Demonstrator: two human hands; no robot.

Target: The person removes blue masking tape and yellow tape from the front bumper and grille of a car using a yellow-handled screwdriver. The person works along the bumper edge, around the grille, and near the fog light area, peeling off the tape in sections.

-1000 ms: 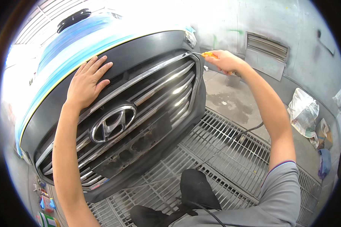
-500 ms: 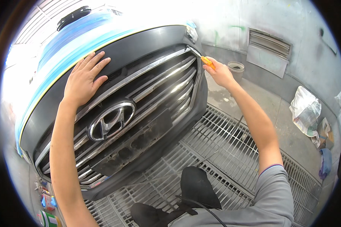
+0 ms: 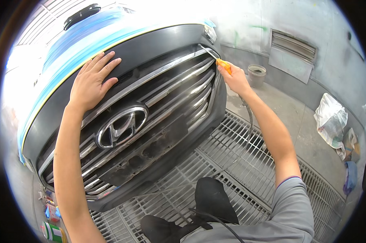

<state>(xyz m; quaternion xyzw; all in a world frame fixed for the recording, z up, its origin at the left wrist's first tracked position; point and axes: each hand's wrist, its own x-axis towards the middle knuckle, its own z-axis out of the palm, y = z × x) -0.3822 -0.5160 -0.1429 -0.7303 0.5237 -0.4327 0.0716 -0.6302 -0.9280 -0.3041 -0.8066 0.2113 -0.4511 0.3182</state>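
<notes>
**Car [image 3: 162, 42] with left hand [image 3: 94, 83] spread, right hand [image 3: 236, 80] round a tool [image 3: 224, 67]**

The car's dark front fills the frame from left to centre. Below it, a metal grate [image 3: 252, 170] covers the floor across the bottom and lower right. The chrome-slatted grille [image 3: 179, 83] slants through the centre left. Blue film [image 3: 85, 42] with a yellow edge lies over the car at the upper left. A vent [image 3: 293, 47] sits in the wall at the upper right, a crumpled white sheet [image 3: 331, 117] at the right edge, a bucket [image 3: 256, 70] just beyond the right hand. An oval emblem [image 3: 122, 126] stands out on the grille.

The left hand, fingers wide and holding nothing, lies on the dark panel, upper left, fingertips near the yellow edge. The right hand, upper right, is closed round the tool's orange handle. The tool's thin metal nozzle points to the grille's top right corner; whether it touches, I cannot tell.
</notes>
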